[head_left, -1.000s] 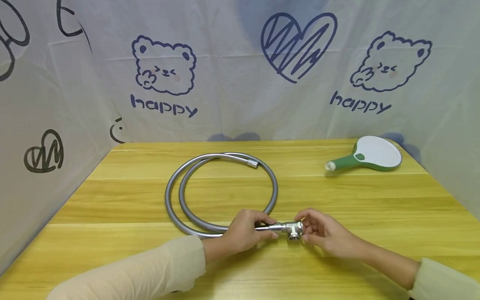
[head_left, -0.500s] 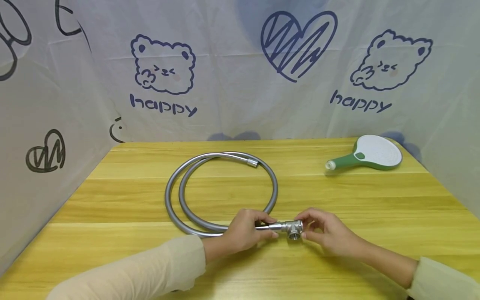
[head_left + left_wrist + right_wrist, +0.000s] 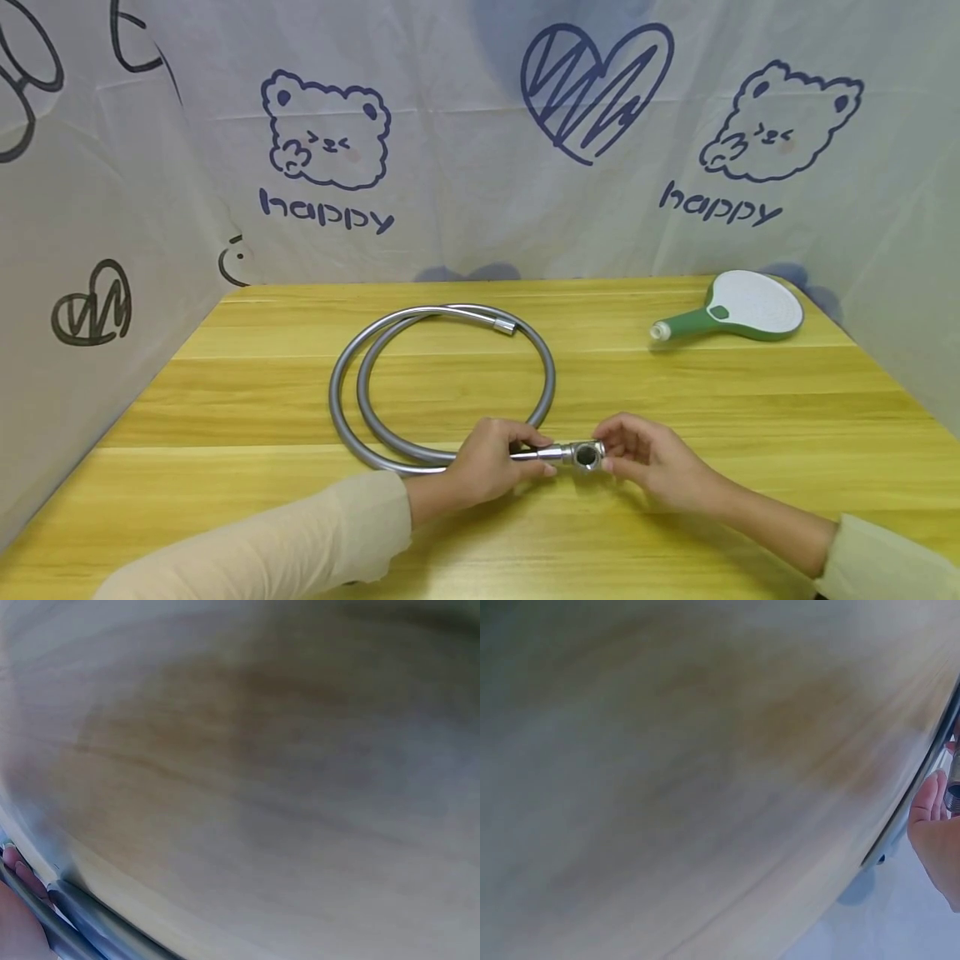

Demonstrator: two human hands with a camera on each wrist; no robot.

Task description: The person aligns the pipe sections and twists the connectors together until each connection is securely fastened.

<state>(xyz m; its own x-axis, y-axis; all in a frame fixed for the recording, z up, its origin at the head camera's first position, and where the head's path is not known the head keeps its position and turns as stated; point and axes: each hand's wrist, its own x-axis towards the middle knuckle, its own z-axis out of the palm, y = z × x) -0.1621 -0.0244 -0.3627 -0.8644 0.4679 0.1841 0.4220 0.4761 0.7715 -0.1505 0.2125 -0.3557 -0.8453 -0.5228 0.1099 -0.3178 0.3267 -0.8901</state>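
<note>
A grey shower hose (image 3: 362, 392) lies in loops on the wooden table, its free metal end at the back of the coil. My left hand (image 3: 487, 467) grips the hose's other end near its chrome nut (image 3: 551, 453). On that nut sits a shiny metal tee fitting (image 3: 587, 455), its round side opening facing the head camera. With thumb and fingers my right hand (image 3: 660, 467) pinches the tee's right end. Only the edge of the left wrist view catches the left hand (image 3: 22, 922) and hose (image 3: 105, 926). At the right wrist view's edge are the right hand (image 3: 937, 844) and tee (image 3: 953, 796).
A green and white shower head (image 3: 757, 307) lies at the back right of the wooden table (image 3: 247, 517), its handle pointing left. White cloth (image 3: 465, 192) with blue drawings hangs behind the table and along both sides.
The tee has turned about the hose's axis: its side opening pointed toward the table's front edge and now faces up. My right fingers shift slightly with it; the left hand holds still.
</note>
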